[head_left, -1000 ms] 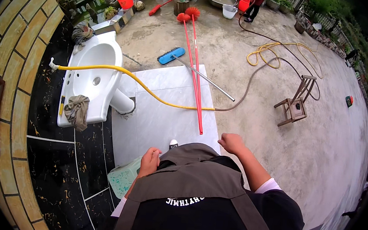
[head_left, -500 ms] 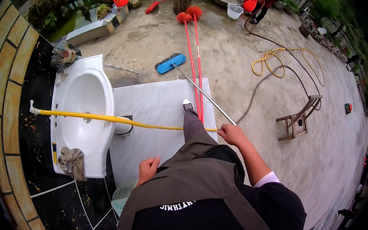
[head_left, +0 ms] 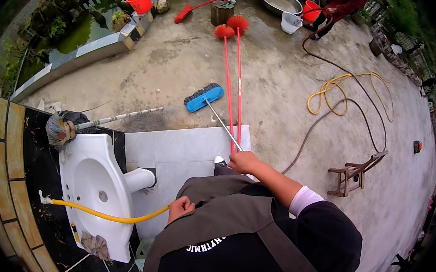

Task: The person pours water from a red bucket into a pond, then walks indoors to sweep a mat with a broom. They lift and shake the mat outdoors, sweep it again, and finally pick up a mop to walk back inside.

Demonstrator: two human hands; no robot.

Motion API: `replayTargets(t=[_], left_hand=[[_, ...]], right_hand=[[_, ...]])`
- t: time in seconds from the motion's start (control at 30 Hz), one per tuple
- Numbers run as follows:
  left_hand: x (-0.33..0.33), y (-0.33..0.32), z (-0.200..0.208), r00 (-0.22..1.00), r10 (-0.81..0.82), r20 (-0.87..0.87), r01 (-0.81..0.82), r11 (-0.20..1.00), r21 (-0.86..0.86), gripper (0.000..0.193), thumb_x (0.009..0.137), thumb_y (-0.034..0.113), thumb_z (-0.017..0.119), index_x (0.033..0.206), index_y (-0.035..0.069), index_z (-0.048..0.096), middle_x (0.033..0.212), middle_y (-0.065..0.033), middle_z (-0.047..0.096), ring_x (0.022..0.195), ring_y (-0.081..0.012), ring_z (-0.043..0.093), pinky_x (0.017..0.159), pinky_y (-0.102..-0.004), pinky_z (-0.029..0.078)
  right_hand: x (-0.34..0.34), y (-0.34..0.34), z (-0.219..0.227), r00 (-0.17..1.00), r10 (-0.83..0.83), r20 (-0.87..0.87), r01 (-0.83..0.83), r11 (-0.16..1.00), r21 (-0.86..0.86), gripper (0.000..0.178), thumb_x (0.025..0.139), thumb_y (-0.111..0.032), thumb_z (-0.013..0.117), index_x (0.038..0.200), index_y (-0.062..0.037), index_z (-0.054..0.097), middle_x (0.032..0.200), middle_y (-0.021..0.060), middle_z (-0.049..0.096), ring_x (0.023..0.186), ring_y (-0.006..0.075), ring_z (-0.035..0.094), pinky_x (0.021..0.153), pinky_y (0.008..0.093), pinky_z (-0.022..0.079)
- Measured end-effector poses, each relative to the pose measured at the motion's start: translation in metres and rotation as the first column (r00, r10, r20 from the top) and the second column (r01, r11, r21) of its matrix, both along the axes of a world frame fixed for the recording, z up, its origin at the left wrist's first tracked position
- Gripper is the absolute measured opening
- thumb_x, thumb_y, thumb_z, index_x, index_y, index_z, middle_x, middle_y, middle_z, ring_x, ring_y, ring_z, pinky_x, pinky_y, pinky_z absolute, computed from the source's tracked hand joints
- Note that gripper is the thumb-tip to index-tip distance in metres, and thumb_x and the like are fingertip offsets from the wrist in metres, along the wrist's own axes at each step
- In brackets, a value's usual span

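My right hand (head_left: 245, 163) is closed round the metal handle of a blue push broom (head_left: 204, 98). The dark bristles face away from me on the concrete, just past the pale tiled step. Close to my apron, my left hand (head_left: 181, 208) is curled; whether anything lies inside its fingers is hidden. A yellow hose (head_left: 110, 216) stretches from a white wall tap (head_left: 44, 198) across the white washbasin (head_left: 123, 232) and vanishes beside that hand. Two long red-handled brushes (head_left: 238, 93) with round red heads lie beyond the broom handle.
A wooden chair (head_left: 351, 176) stands at right, with a dark hose (head_left: 325, 117) and a coiled yellow hose (head_left: 341, 87) nearby. Another person (head_left: 340, 6) stands at the far right by buckets and a metal basin (head_left: 281, 1). A raised pond edge (head_left: 87, 52) borders the left.
My right hand has moved left and the broom handle tilts more steeply. My left hand has turned and curled near the hose. My view has swung, shifting the basin and yard lower.
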State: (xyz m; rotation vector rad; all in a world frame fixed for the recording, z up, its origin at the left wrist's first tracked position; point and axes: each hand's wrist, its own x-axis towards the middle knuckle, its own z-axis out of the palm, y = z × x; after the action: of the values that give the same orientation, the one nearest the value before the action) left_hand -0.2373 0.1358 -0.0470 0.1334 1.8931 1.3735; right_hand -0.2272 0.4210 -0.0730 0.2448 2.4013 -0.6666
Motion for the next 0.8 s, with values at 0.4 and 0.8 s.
replayTargets(t=[0.4,0.8], left_hand=[[-0.09,0.014,-0.006,0.973,0.225,-0.045,-0.229,0.963,-0.142,0.043,0.084,0.033,0.039,0.055,0.002,0.043,0.045,-0.0037,0.038,0.044,-0.011,0.033,0.042,-0.0272,0.029],[-0.162,-0.036,-0.018,0.829,0.551,0.095,-0.541,0.834,-0.114,0.017,0.083,0.02,0.044,0.085,0.007,0.053,0.058,0.001,0.047,0.053,-0.0051,0.04,0.048,-0.0207,0.032]], right_hand=[[-0.15,-0.05,-0.012,0.912,0.408,-0.05,-0.41,0.895,-0.172,0.027,0.074,-0.032,0.049,0.079,-0.0066,0.057,0.077,0.0135,0.057,0.075,0.0304,0.054,0.064,0.04,0.041],[-0.45,-0.249,-0.113,0.773,0.483,-0.411,-0.577,0.805,-0.141,0.048,0.065,-0.033,0.062,0.104,-0.0087,0.047,0.105,0.0096,0.049,0.101,0.0261,0.043,0.081,0.0413,0.034]])
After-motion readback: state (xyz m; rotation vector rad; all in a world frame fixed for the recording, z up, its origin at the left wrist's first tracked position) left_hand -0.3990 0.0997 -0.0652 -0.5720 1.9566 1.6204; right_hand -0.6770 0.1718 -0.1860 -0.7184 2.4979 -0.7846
